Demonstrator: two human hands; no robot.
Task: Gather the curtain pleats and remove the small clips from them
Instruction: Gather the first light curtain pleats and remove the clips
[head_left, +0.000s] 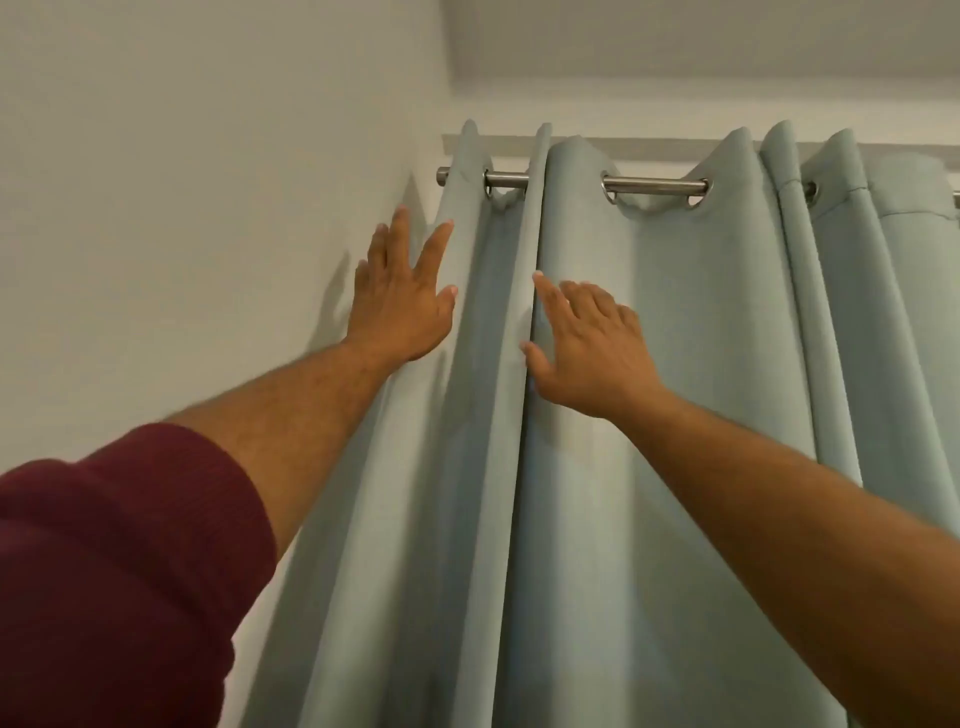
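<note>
A pale blue-green curtain (691, 322) hangs in deep pleats from metal eyelets on a steel rod (654, 185). My left hand (402, 301) is raised flat at the curtain's left edge, fingers spread, next to the wall. My right hand (587, 345) rests open against the front of a wide pleat, index finger and thumb along the fold to its left. Neither hand holds anything. No clips show on the pleats.
A white wall (182, 208) runs along the left, meeting the curtain's edge. The ceiling (701, 41) and a white rail (649, 148) sit just above the rod. More pleats continue to the right edge of view.
</note>
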